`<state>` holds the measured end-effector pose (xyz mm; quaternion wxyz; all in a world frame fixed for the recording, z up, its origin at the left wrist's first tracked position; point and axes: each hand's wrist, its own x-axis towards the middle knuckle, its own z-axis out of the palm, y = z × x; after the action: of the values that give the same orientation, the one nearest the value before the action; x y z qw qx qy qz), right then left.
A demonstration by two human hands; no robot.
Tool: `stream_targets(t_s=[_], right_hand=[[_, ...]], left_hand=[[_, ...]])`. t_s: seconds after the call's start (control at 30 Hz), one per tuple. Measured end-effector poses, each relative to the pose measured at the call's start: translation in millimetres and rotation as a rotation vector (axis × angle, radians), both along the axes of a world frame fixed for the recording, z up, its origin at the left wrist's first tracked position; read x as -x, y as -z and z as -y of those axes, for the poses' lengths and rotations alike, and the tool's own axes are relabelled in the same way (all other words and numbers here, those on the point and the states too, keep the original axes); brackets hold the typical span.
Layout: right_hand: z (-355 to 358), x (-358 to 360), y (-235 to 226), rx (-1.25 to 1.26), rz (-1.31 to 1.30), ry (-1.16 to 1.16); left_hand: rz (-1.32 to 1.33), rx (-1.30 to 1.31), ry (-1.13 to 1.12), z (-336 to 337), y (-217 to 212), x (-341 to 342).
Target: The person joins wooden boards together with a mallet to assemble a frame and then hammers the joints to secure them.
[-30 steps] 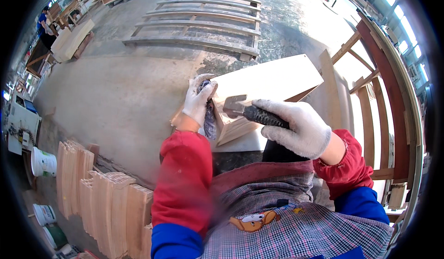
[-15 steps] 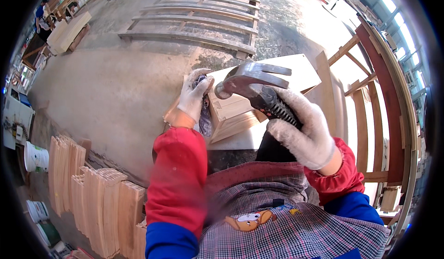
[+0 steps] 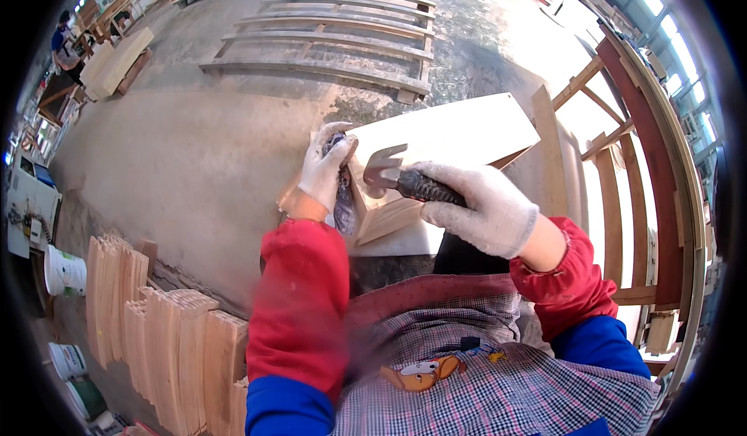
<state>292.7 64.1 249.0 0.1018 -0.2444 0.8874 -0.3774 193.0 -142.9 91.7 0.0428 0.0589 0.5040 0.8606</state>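
In a white work glove, my right hand (image 3: 486, 206) is closed round the black grip of a claw hammer (image 3: 383, 173). The hammer's steel head is low over the near left corner of a pale wooden box (image 3: 451, 128), with the handle tilted toward me; whether it touches the wood I cannot tell. My gloved left hand (image 3: 320, 167) is at the box's left end, fingers curled round a crumpled purplish plastic bag (image 3: 345, 202) pressed beside the wood. Whatever is inside the bag is hidden. The box rests on a light flat surface (image 3: 420, 243) before my lap.
Stacks of wooden strips (image 3: 175, 342) stand at the lower left, near white buckets (image 3: 64, 271). A slatted pallet (image 3: 327, 43) lies on the floor ahead. A wooden frame (image 3: 665, 195) rises close on the right. Far left, a person (image 3: 64, 43) stands by boards (image 3: 117, 62).
My right hand has lowered the hammer, bringing its head down and left toward the box corner. My left hand has stayed almost in place with the bag.
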Motion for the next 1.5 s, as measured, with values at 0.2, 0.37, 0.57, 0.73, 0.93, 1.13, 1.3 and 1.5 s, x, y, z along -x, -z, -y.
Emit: stream_targets(t_s=[0.2,0.37,0.57,0.73,0.93,1.13,1.3,1.5], right_hand=[[8,-5,2,0.156,-0.052,0.042],[0,-1,-5,0.039,0.001,0.004],[-1,-12,-1,-0.07,0.073,0.024],[-9,-11,-1,0.179,0.005,0.09],[-7,5,12,0.077,-0.037,-0.009],[6,-3,1,0.119,-0.072,0.035],[0,10,-3,-0.003,-0.081,-0.053],[18,10,11,0.114,-0.186,0.01]], left_hand=[[-0.113,0.129,0.035,12,13,6],[-0.025,0.005,-0.022,4,-5,-4],[-0.089,0.065,-0.065,3,-8,-5],[-0.015,0.026,-0.041,4,-4,-5],[-0.026,0.01,-0.072,4,-1,-6],[0.009,-0.025,-0.019,6,1,-5],[-0.059,0.078,-0.068,3,5,0],[-0.179,0.102,-0.154,6,33,9]])
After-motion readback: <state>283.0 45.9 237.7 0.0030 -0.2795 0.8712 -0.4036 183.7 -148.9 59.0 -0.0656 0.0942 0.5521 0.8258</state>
